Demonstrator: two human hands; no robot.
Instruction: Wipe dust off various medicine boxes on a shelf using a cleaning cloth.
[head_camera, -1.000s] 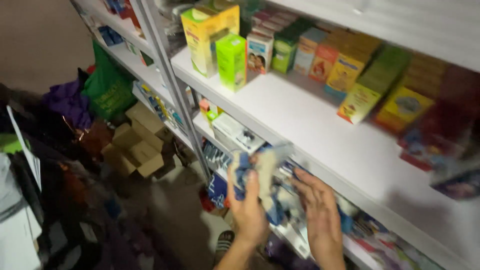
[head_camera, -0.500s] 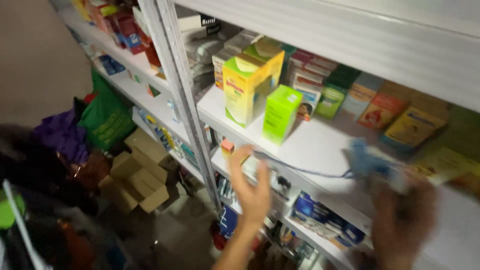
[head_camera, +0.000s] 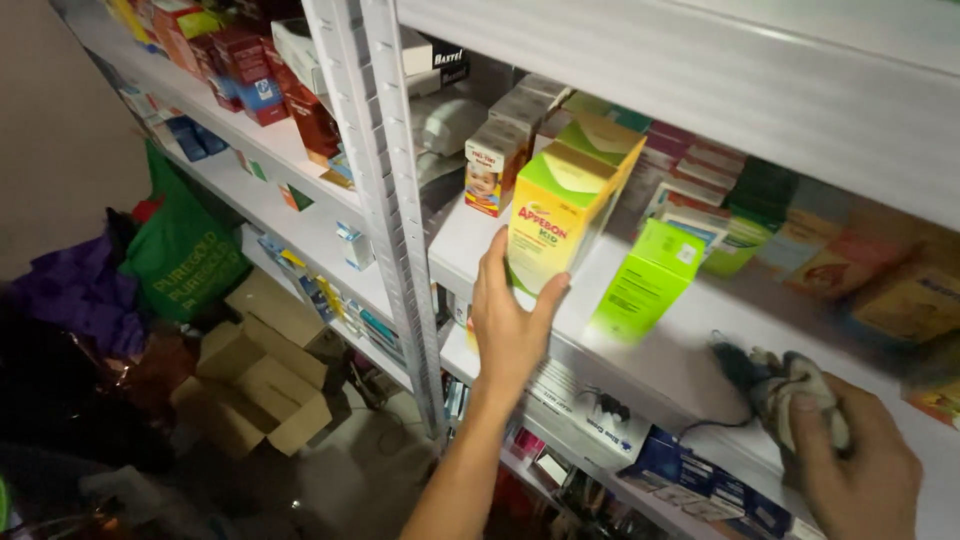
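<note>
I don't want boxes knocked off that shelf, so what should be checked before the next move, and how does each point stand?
1. Left hand grips the yellow-green box from below: ok.
2. That box is upright: ok.
3. Right hand presses the cloth on the white shelf: ok.
4. Small green box is apart from both hands: ok.
5. Box is lifted off the shelf: cannot tell.
</note>
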